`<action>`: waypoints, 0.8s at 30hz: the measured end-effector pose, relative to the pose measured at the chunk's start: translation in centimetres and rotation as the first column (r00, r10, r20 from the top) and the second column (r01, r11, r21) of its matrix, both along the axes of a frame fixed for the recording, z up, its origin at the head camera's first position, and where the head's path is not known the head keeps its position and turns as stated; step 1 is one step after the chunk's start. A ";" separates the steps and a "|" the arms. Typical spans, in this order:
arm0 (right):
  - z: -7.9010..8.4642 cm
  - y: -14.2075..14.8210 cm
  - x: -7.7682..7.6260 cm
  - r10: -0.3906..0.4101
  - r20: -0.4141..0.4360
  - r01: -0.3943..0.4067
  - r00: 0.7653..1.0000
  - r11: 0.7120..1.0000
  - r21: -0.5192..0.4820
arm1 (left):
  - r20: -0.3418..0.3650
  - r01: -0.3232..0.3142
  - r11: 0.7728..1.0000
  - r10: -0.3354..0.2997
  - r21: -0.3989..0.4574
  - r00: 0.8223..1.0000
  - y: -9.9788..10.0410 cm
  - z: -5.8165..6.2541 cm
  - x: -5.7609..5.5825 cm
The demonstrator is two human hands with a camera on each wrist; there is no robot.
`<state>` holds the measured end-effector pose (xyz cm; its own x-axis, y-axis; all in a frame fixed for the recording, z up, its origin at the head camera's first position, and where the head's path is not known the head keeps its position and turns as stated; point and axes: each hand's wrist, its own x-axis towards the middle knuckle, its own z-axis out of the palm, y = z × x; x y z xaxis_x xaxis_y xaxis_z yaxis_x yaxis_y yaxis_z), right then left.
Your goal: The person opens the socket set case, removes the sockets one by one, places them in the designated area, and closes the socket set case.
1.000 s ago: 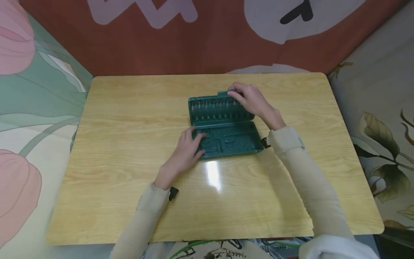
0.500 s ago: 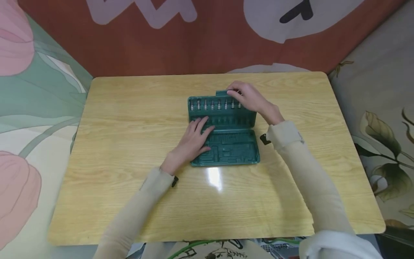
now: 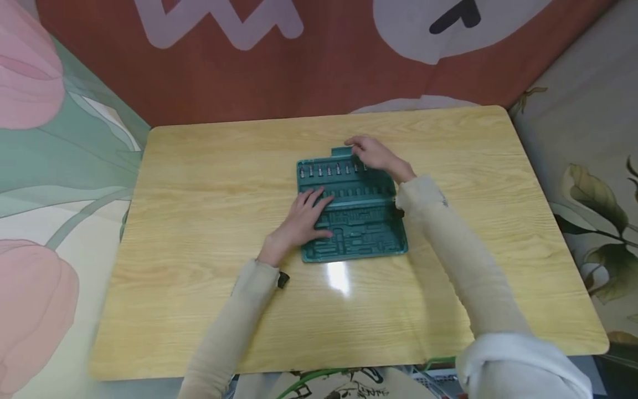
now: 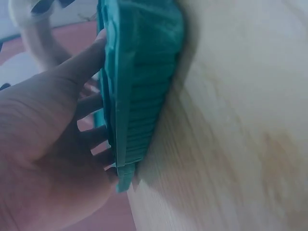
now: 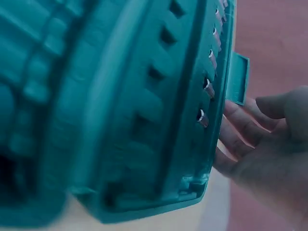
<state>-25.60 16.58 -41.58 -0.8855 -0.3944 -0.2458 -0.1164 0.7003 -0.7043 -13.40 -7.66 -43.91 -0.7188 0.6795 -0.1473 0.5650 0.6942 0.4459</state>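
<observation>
Case (image 3: 361, 244) lies unfolded at my twelve o'clock; my left hand (image 3: 300, 223) spreads at its nine, presumably steadying it, my right hand (image 3: 375, 153) (loose, pinching nothing visible) at its one, beside the latch (image 3: 341, 151).

We see a teal-green plastic case (image 3: 369, 242) lying opened out on the wooden table (image 3: 199, 221), its hinge running crosswise. The far half bears a row of small metal bits (image 3: 329, 171) and an edge tab (image 3: 341, 151); the near half has moulded recesses. We find the left hand (image 3: 301, 219) across its left side, the right (image 3: 374, 155) beside the tab.
</observation>
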 end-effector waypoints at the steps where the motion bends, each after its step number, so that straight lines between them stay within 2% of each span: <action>1: -0.4 0.1 0.0 -0.007 0.004 0.007 1.000 1.000 -0.006 | 0.014 -0.001 1.000 0.001 0.001 1.000 0.1 0.0 -0.1; 5: -1.6 0.6 0.1 -0.026 -0.003 0.026 1.000 0.999 -0.033 | 0.063 -0.004 1.000 0.004 -0.003 0.998 0.1 0.0 -0.2; 12: -2.4 0.9 0.0 -0.045 -0.021 0.043 0.999 0.997 -0.070 | 0.104 -0.039 0.999 0.035 0.035 0.994 -0.3 -0.2 -0.6; 15: -2.6 0.9 0.4 -0.031 -0.068 0.026 0.997 0.996 -0.086 | 0.105 -0.054 0.998 0.049 0.045 0.993 -0.5 -0.4 -0.8; 17: -2.4 0.8 1.5 -0.032 -0.128 0.018 0.991 0.994 -0.111 | 0.110 -0.048 0.997 0.042 0.053 0.993 -0.6 -0.5 -0.8; 20: -1.8 0.6 4.8 0.007 -0.217 -0.028 0.976 0.995 -0.095 | 0.118 -0.034 0.998 0.028 0.051 0.993 -0.6 -0.6 -0.7; 24: -1.1 0.4 9.4 0.118 -0.263 -0.098 0.958 0.991 0.087 | 0.149 -0.046 0.998 0.038 0.049 0.988 -0.6 -0.6 -0.9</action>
<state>-16.23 16.99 -42.72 -0.8760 -0.4809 -0.0374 -0.3709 0.7212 -0.5850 -14.29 -8.29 -44.55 -0.7199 0.6586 -0.2192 0.4606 0.6896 0.5588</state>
